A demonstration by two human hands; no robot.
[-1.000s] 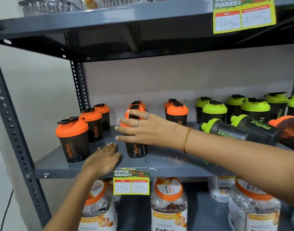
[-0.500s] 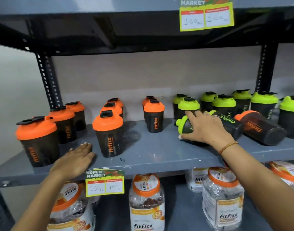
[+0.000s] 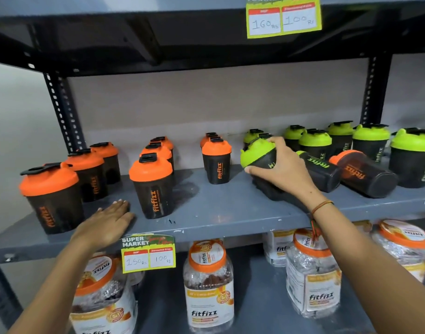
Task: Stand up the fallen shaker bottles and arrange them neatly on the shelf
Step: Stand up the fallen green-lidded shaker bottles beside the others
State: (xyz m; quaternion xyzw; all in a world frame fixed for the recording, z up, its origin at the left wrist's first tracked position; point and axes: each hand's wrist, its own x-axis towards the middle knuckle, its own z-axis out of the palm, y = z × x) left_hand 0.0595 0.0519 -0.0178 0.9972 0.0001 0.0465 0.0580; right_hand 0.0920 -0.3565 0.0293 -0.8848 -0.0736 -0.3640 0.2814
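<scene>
My right hand [image 3: 282,168] grips a green-lidded black shaker bottle [image 3: 256,154], tilted with its lid raised to the left, its base near the grey shelf [image 3: 221,213]. Two more shakers lie on their sides just right of it: a green-lidded one [image 3: 323,171] and an orange-lidded one [image 3: 365,173]. Several orange-lidded shakers [image 3: 153,186] stand upright in rows on the left half. Several green-lidded shakers [image 3: 370,143] stand upright at the back right. My left hand [image 3: 108,224] rests flat, palm down, on the shelf's front edge between two orange shakers, holding nothing.
A price tag [image 3: 149,255] hangs from the shelf's front edge. Clear Fitfizz jars [image 3: 208,283] with orange lids fill the shelf below. An upper shelf [image 3: 182,42] with another price tag [image 3: 283,18] hangs overhead. Slotted steel posts [image 3: 62,109] frame the unit.
My right hand left the orange shaker on the left, reached right, took hold of the fallen green-lidded shaker and tipped its lid end upward. My left hand stayed flat on the shelf.
</scene>
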